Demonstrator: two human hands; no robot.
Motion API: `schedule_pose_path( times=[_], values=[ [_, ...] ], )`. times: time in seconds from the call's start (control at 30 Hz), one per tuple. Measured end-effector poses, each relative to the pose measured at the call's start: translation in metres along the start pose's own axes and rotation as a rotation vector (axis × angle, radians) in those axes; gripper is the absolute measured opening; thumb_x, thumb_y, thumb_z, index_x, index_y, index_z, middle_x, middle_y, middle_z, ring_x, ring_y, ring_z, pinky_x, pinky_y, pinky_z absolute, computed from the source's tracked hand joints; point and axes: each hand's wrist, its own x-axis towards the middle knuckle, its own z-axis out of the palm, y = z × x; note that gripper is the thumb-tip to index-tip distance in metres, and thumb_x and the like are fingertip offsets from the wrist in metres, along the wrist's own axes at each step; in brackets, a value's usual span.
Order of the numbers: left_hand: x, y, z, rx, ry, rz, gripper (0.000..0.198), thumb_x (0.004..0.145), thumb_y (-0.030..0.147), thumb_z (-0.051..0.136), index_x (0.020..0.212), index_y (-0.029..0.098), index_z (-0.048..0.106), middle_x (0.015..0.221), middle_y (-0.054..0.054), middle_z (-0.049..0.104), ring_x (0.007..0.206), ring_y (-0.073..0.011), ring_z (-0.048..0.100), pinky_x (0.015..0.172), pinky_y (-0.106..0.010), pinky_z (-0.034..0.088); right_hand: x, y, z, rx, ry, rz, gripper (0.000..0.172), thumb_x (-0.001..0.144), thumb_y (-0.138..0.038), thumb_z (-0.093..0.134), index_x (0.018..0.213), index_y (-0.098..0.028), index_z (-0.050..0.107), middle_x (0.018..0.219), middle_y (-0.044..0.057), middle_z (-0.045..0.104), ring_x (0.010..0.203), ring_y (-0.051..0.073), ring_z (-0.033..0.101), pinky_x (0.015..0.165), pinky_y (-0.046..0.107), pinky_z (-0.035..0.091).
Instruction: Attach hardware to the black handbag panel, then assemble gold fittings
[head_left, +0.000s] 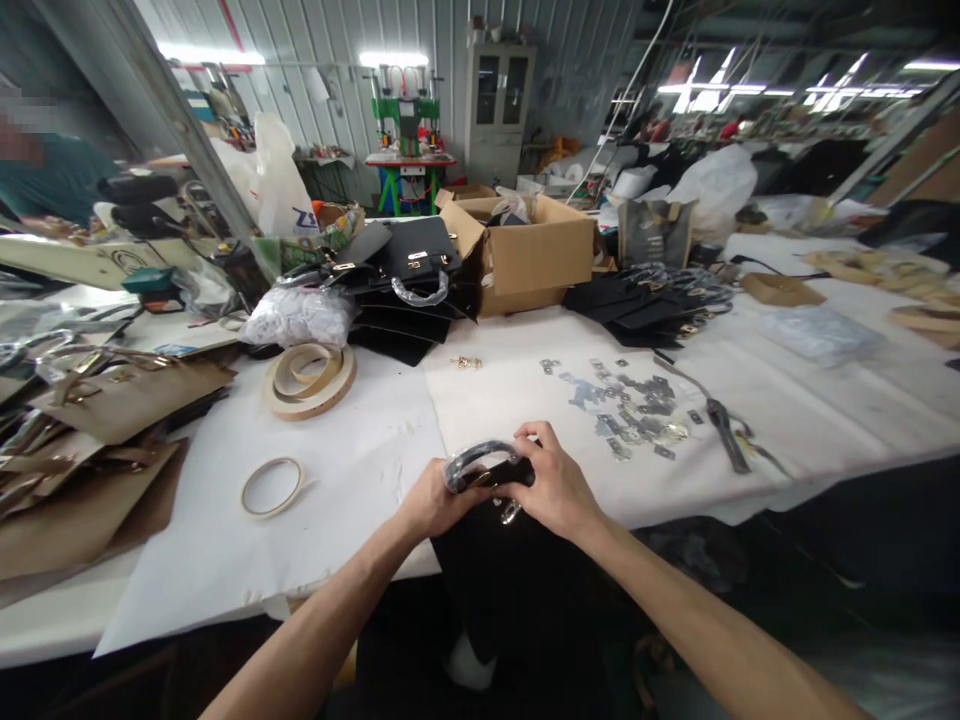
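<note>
Both my hands grip a black handbag panel (491,550) at the table's front edge. Its curved handle (480,452) is wrapped in clear plastic and arches up between them. My left hand (439,500) is closed on the panel's top edge at the left side of the handle. On the other side, my right hand (555,485) is closed around the same edge, fingers bent over it. Shiny metal hardware (511,512) shows just below my right fingers. The panel's lower part hangs over the edge and merges with the dark below.
Small metal plates (645,405) lie scattered right of centre, near a dark corded tool (726,436). Gold fittings (466,362) lie ahead. Tape rolls (271,487) and tan bag pieces (135,400) are leftward. Behind stand black bag parts (416,250) and a cardboard box (540,255).
</note>
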Motion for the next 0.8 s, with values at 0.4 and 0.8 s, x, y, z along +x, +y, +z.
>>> schedule_pose_path(
  times=[0.4, 0.8],
  values=[
    [0.008, -0.013, 0.007, 0.039, 0.034, -0.142, 0.013, 0.083, 0.034, 0.074, 0.089, 0.023, 0.076, 0.083, 0.002, 0.074, 0.079, -0.0174, 0.066, 0.072, -0.024, 0.048, 0.006, 0.008, 0.013, 0.072, -0.017, 0.056, 0.042, 0.069, -0.031, 0.087, 0.102, -0.027, 0.062, 0.126, 0.003, 0.051, 0.099, 0.021, 0.064, 0.082, 0.035, 0.057],
    [0.015, -0.011, 0.002, 0.225, -0.142, -0.288, 0.018, 0.079, 0.038, 0.076, 0.084, 0.021, 0.074, 0.078, -0.001, 0.071, 0.077, -0.0197, 0.066, 0.070, -0.025, 0.047, 0.001, 0.029, 0.035, 0.193, -0.040, 0.127, 0.048, 0.063, -0.039, 0.089, 0.102, -0.024, 0.066, 0.126, 0.006, 0.050, 0.116, 0.028, 0.059, 0.102, 0.041, 0.052]
  ],
)
